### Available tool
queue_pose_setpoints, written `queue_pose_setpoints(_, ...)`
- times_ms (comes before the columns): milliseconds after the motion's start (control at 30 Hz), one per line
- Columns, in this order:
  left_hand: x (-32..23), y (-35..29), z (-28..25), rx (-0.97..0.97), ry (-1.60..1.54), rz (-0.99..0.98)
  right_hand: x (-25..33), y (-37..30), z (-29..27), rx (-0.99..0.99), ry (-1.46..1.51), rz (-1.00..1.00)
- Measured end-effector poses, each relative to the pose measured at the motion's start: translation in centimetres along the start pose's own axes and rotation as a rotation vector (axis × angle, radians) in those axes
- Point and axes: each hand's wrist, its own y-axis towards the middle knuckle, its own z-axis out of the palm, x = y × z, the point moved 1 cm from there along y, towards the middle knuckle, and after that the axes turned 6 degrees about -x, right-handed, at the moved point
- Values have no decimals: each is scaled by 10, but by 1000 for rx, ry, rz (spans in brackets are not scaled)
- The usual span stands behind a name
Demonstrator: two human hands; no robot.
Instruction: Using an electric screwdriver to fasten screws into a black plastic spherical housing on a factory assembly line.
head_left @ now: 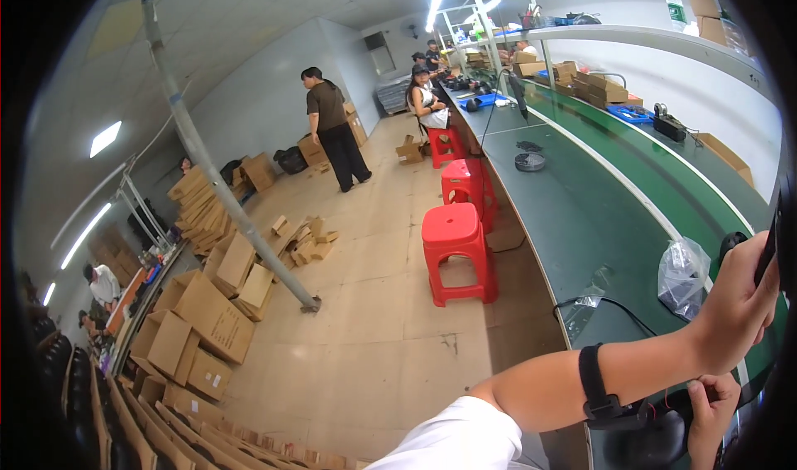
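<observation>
My left hand (739, 291) reaches across to the far right, its fingers closed round a dark, narrow black object (777, 233) that the picture's rim cuts off. A black strap (594, 381) circles that forearm. Lower down, my right hand (712, 403) has its thumb and fingers drawn together; whatever they hold is too small to make out. Beside it, partly behind my left forearm, lies a dark rounded black object (635, 445) with thin red wires near it. A clear plastic bag (684, 277) with something grey inside sits just beyond my left hand.
The green workbench (540, 212) runs away beside a green conveyor belt (639, 167). On it are a round black part (530, 161) and a black cable (618, 302). Red stools (452, 229) line its left side. Cardboard boxes (207, 312), a pole (224, 188) and a standing person (332, 129) are farther left.
</observation>
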Motion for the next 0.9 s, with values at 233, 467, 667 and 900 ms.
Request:
queue_pose_setpoints(233, -16, 1, -21, 7, 127, -94, 17, -2, 1, -30, 105, 75)
queue_pose_setpoints(467, -31, 5, -27, 4, 175, -94, 6, 4, -21, 415, -298, -24)
queue_pose_setpoints(667, -36, -1, -28, 12, 206, -120, 12, -3, -9, 9, -426, 70)
queue_pose_setpoints(900, -45, -4, -23, -80, 122, -130, 50, 3, -12, 528, -287, -234)
